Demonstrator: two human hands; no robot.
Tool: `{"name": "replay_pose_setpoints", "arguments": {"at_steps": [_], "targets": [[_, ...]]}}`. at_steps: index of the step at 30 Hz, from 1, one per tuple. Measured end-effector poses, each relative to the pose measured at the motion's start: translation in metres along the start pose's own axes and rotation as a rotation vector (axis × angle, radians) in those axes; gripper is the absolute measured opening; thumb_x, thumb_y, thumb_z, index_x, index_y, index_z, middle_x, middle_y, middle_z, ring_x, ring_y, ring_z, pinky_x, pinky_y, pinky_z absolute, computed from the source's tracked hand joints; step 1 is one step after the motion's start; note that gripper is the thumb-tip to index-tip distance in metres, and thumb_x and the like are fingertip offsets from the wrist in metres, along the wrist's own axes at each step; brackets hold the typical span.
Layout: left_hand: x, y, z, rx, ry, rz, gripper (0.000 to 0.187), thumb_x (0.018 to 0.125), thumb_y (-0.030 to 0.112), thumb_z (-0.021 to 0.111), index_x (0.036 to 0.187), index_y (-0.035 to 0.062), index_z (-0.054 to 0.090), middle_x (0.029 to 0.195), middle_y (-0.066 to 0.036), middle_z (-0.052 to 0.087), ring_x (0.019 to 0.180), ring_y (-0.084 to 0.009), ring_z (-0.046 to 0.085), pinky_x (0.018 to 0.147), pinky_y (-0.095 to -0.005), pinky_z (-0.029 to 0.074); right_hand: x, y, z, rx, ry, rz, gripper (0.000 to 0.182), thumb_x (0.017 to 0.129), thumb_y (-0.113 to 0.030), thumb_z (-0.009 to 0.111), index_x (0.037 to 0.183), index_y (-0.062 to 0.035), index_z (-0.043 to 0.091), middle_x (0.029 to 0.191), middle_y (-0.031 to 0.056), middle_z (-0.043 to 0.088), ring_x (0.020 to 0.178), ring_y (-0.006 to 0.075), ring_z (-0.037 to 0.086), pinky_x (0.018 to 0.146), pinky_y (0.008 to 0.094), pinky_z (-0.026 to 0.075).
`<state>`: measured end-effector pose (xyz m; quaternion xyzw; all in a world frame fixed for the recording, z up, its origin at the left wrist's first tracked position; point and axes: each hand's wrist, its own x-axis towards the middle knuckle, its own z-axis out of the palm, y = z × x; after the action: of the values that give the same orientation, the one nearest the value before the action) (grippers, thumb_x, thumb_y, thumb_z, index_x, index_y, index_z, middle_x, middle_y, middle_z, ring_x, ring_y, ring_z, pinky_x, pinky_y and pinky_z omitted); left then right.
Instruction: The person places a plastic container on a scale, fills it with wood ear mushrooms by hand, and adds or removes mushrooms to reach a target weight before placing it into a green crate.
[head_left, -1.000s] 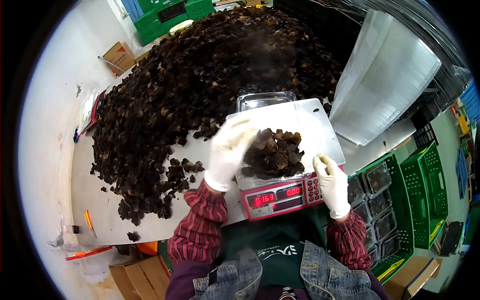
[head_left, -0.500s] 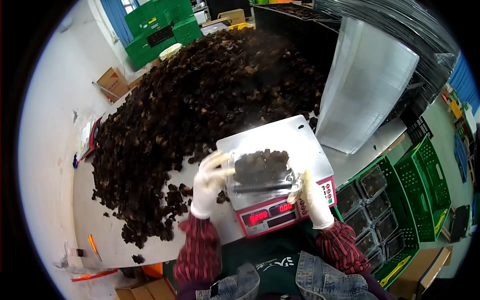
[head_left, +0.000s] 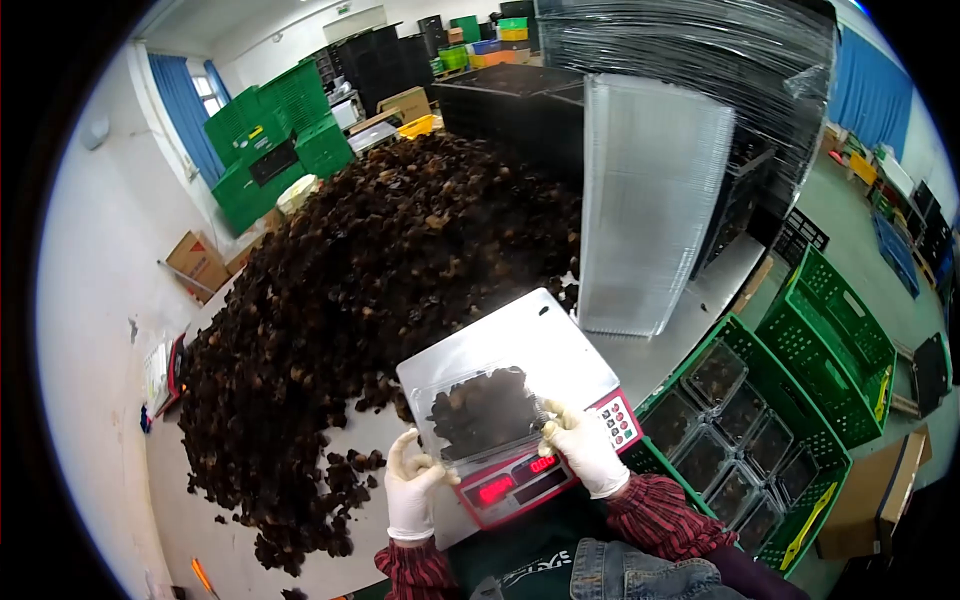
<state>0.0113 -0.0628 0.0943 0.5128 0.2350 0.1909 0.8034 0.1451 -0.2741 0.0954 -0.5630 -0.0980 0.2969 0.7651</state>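
Observation:
A clear plastic box (head_left: 487,410) filled with dark brown, crinkled pieces that look like wood ear fungus rests on the steel plate of a red-and-white digital scale (head_left: 612,420). My right hand (head_left: 583,448), in a white glove, has its fingers bent round the box's right front corner. Also gloved, my left hand (head_left: 413,490) is by the front left corner, fingers curved and spread, with one fingertip close to the box edge. Red digits glow on the scale's display (head_left: 495,489), partly blurred.
A large heap of the same dark pieces (head_left: 370,250) covers much of the table (head_left: 375,510). Behind the scale stands a tall stack of clear plastic boxes (head_left: 650,200). At right, a green crate (head_left: 650,398) holds several filled boxes, beside another green crate (head_left: 840,330).
My view has tilted up, so the scene sits lower. My left hand has shifted from the box's left side toward its front corner. The ridged strip along the box's front no longer shows.

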Motion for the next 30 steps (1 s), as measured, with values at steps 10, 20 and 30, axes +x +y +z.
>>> {"name": "replay_pose_setpoints", "arguments": {"at_steps": [10, 20, 30], "targets": [[-0.021, -0.024, 0.041, 0.048, -0.321, 0.11, 0.038, 0.092, 0.0, 0.056, 0.129, 0.0037, 0.049, 0.103, -0.011, 0.06, 0.085, -0.0217, 0.062, 0.079, -0.0362, 0.053, -0.076, -0.085, -0.105, -0.085, 0.349, -0.066, 0.023, 0.087, -0.009, 0.057, 0.101, 0.0084, 0.064, 0.072, 0.0058, 0.063, 0.061, 0.0093, 0.058, 0.058, 0.0235, 0.047], [0.0, -0.019, -0.039, 0.08, -0.038, 0.204, 0.027, 0.098, 0.012, 0.055, 0.123, 0.0021, 0.054, 0.098, -0.005, 0.058, 0.087, -0.0144, 0.055, 0.08, -0.0299, 0.047, -0.153, 0.045, -0.363, 0.328, 1.279, -0.577, 0.012, 0.088, -0.006, 0.061, 0.091, 0.0056, 0.062, 0.084, 0.0125, 0.064, 0.075, 0.023, 0.064, 0.069, 0.033, 0.051], [-0.008, -0.021, -0.053, 0.119, 0.044, 0.246, 0.021, 0.097, 0.01, 0.055, 0.115, 0.0008, 0.059, 0.095, -0.004, 0.059, 0.086, -0.0126, 0.055, 0.078, -0.0281, 0.045, -0.036, 0.109, -0.317, 0.145, 1.008, 0.126, 0.032, 0.093, -0.03, 0.061, 0.079, -0.0014, 0.061, 0.061, 0.0102, 0.062, 0.048, 0.02, 0.056, 0.047, 0.0326, 0.044]]}}
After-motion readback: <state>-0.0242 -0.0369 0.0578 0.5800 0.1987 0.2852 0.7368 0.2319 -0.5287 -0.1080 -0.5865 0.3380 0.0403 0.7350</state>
